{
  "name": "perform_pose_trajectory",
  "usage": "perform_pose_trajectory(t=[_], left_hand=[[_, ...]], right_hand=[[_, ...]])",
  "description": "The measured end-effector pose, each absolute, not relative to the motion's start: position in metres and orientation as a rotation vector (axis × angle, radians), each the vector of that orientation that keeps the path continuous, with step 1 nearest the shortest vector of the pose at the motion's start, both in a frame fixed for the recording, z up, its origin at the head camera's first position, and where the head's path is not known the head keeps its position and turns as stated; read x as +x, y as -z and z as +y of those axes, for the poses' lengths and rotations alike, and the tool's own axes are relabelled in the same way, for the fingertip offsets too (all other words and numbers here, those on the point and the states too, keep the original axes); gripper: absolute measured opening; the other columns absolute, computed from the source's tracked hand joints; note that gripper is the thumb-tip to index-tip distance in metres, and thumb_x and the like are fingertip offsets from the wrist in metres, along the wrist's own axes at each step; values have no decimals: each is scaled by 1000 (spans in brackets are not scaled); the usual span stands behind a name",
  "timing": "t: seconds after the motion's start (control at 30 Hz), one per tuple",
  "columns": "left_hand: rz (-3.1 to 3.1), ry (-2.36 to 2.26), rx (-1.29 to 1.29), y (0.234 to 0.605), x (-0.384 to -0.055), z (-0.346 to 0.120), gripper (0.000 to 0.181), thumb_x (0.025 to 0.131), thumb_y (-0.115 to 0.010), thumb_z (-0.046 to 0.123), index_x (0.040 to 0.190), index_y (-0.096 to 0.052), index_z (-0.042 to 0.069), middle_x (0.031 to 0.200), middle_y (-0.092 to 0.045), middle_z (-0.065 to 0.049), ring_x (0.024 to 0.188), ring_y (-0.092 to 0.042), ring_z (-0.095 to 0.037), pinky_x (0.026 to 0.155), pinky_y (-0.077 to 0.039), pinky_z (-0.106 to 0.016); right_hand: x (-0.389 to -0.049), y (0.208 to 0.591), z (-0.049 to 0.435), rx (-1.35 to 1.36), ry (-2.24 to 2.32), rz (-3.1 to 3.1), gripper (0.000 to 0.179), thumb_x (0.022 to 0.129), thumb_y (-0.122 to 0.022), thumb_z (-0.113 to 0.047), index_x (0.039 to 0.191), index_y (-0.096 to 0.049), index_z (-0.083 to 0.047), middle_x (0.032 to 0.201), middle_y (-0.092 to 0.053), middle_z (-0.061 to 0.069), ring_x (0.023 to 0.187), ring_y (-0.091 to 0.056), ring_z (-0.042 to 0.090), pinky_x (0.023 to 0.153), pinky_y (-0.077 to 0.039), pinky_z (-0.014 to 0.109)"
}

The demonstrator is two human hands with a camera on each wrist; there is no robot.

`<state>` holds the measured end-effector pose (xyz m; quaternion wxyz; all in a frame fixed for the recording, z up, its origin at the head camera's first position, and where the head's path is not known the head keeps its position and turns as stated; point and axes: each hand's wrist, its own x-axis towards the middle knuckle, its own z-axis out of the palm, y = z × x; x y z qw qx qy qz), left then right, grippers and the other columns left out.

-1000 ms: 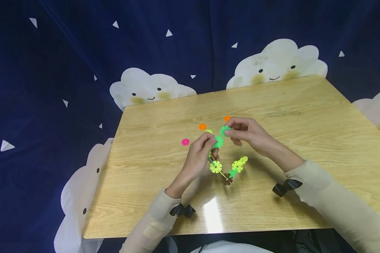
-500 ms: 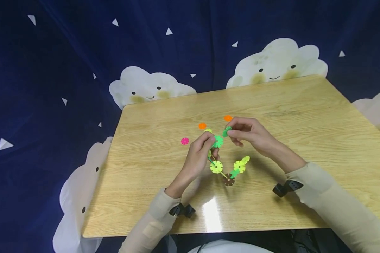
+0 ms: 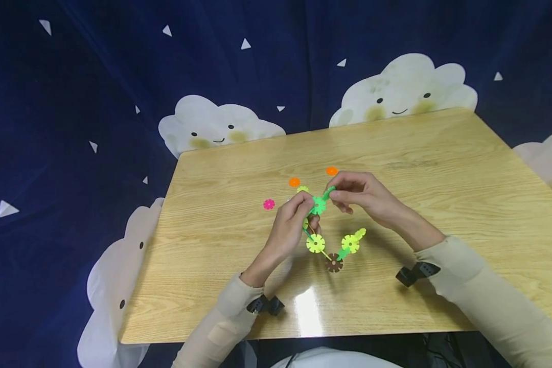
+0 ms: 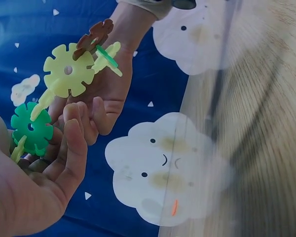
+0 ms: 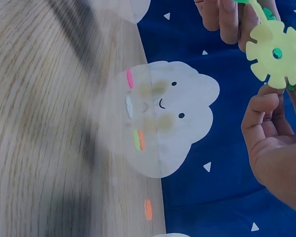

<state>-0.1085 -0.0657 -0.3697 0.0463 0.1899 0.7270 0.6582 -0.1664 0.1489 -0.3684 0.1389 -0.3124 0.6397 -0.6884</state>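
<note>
A chain of notched plastic snowflake discs hangs from my left hand (image 3: 285,227), which pinches it near a bright green disc (image 3: 319,205). Down the chain come a yellow disc (image 3: 315,244), then a brown disc (image 3: 334,263) at the bottom. The far end rises to the right with another yellow disc (image 3: 350,244). Between thumb and fingers, my right hand (image 3: 363,197) pinches a green snowflake disc (image 3: 328,192), turned nearly edge-on against the chain's green disc. Whether their notches interlock, I cannot tell. The left wrist view shows the chain's yellow disc (image 4: 68,70) and brown disc (image 4: 93,39) close up.
Loose discs lie on the wooden table (image 3: 221,255) beyond my hands: a pink one (image 3: 269,204), an orange one (image 3: 294,182), another orange one (image 3: 331,170) and a yellow one (image 3: 302,189). A white disc (image 5: 129,107) shows in the right wrist view. A dark blue curtain (image 3: 257,66) stands behind.
The green disc in my right hand has turned from face-on to nearly edge-on and come against the chain's green disc. The chain's hanging end has swung slightly right.
</note>
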Motion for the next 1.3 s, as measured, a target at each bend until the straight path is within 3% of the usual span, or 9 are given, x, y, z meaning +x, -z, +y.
perform_pose_trajectory(t=[0.33, 0.73, 1.03, 1.3], left_hand=[[2208, -2016, 559, 370, -108, -65, 33, 106, -38, 32, 93, -52, 6, 68, -50, -9, 55, -63, -25, 55, -56, -35], [2167, -2012, 528, 367, -109, -63, 28, 107, -33, 16, 92, -49, -2, 67, -44, -15, 51, -51, -20, 51, -40, -26], [2172, -2054, 525, 369, -109, -63, 32, 106, -36, 29, 88, -48, 5, 65, -42, -6, 52, -43, -18, 48, -38, -23], [2174, -2085, 534, 368, -109, -65, 31, 106, -38, 27, 89, -49, 3, 65, -42, -6, 52, -42, -19, 48, -39, -23]], right_hand=[[-161, 367, 145, -901, 1936, 2018, 7, 94, -63, -5, 96, -67, 0, 78, -62, 20, 56, -50, 27, 46, -44, 31], [-143, 359, 131, -916, 1926, 2480, 7, 87, -71, -1, 88, -75, -7, 73, -69, 8, 53, -56, 22, 48, -48, 23], [-131, 349, 115, -1132, 1989, 2625, 15, 79, -68, 18, 82, -72, 3, 71, -68, 17, 49, -57, 25, 49, -49, 18], [-130, 340, 113, -1133, 1889, 2623, 12, 82, -67, 15, 82, -72, 4, 68, -66, 15, 50, -57, 29, 47, -49, 19]])
